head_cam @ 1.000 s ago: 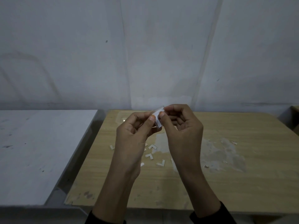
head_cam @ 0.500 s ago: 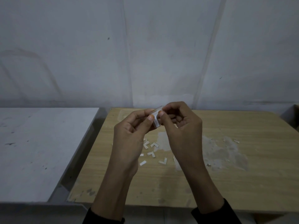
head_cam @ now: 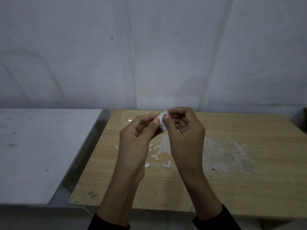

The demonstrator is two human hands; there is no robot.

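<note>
Above wooden table (head_cam: 232, 188), small white strip (head_cam: 162, 121), pinched.

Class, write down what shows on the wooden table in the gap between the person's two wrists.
In the head view, small white L-shaped scraps and a short strip lie on the table there.

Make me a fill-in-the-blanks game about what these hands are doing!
1. The left hand and the right hand pinch one small piece of ___ colour.
2. The L-shaped bits lie on the ___ table.
3. The small piece is ___ the table, not touching it.
Missing words: white; wooden; above.
</note>
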